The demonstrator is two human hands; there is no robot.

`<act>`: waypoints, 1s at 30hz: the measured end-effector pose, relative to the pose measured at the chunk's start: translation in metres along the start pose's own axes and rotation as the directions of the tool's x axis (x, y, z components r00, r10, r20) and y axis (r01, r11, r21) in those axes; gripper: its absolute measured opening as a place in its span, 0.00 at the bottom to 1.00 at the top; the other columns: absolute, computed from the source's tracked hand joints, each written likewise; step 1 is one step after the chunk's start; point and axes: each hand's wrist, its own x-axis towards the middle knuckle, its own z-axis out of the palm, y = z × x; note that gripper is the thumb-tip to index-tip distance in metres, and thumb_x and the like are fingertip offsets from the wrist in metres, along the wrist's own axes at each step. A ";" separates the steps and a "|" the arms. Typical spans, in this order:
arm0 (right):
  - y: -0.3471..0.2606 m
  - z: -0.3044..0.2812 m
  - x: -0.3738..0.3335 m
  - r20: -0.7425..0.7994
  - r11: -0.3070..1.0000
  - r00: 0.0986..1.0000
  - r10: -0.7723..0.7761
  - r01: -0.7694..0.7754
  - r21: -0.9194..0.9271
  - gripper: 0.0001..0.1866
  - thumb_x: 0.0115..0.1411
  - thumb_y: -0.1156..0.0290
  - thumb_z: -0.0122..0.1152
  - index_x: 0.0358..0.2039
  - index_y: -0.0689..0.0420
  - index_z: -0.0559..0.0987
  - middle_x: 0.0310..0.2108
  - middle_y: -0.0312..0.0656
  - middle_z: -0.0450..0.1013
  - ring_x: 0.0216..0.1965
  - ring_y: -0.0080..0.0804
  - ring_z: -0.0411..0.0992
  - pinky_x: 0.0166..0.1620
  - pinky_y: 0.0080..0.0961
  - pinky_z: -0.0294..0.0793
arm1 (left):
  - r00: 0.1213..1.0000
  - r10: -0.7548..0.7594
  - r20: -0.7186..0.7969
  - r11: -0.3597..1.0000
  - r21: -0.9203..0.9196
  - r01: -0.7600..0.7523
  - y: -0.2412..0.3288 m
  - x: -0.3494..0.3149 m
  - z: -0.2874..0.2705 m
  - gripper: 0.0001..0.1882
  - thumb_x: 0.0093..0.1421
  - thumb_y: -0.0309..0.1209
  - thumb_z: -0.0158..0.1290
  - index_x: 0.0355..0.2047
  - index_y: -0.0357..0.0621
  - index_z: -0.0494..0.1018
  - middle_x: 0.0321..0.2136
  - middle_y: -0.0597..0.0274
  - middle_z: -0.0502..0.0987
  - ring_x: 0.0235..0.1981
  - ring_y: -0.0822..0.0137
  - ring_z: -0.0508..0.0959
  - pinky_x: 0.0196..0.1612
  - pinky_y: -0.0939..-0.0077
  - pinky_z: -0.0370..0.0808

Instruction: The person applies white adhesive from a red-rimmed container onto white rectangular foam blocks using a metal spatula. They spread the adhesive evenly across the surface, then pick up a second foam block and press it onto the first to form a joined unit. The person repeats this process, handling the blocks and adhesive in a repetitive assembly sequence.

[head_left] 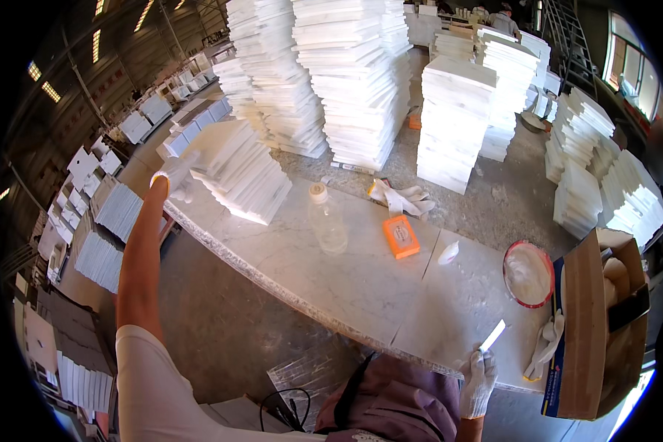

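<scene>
White slabs [247, 177] form one stack left of centre, one gloved left hand [180, 179] at its edge; whether those fingers grip, I can't tell. Lower right, one gloved right hand [479, 379] clasps one flat white blade [493, 335]. Mid-frame: one bottle [329, 225], one orange box [401, 237].

White gloves [477, 399] are worn on left hand [180, 181] and right hand [480, 379]; pale short sleeve [151, 376], mauve garment [416, 387], dark strap [352, 389] included.

Hands: 2 (left hand [180, 179], left; right hand [479, 384], lower right). Strip [493, 336]: 1. Short stack [241, 175]: 1, left of centre. Tall stacks [352, 85]: several, overlapping. Centre: bottle [328, 227] 1, orange box [401, 236] 1. Right: carton [585, 324] 1. Loose gloves [404, 200]: at least 2.
</scene>
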 end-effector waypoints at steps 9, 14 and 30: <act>-0.001 -0.004 -0.002 -0.002 0.997 0.999 0.032 -0.032 0.068 0.10 0.70 0.69 0.53 0.48 0.59 0.75 0.32 0.32 0.68 0.29 0.20 0.68 0.38 0.24 0.76 | 0.958 -0.058 -0.282 0.850 -0.517 -0.101 -0.069 0.058 0.045 0.37 0.60 0.67 0.47 0.36 0.39 0.78 0.25 0.55 0.80 0.30 0.61 0.81 0.33 0.60 0.78; 0.001 -0.013 0.003 -0.005 0.997 0.998 0.067 -0.067 0.045 0.11 0.70 0.70 0.53 0.49 0.62 0.75 0.35 0.36 0.72 0.29 0.22 0.72 0.41 0.27 0.78 | 0.985 -0.120 -0.123 0.288 -0.954 -0.084 -0.059 0.094 0.079 0.35 0.60 0.66 0.50 0.49 0.47 0.74 0.36 0.56 0.78 0.33 0.55 0.80 0.37 0.55 0.77; -0.003 -0.005 0.001 0.005 0.998 0.998 0.059 -0.059 -0.009 0.10 0.70 0.72 0.53 0.47 0.62 0.76 0.32 0.33 0.72 0.29 0.19 0.70 0.40 0.25 0.77 | 0.993 -0.104 -0.055 0.526 -0.850 0.008 -0.050 0.125 0.083 0.25 0.62 0.56 0.49 0.56 0.65 0.72 0.50 0.71 0.75 0.46 0.61 0.77 0.37 0.54 0.75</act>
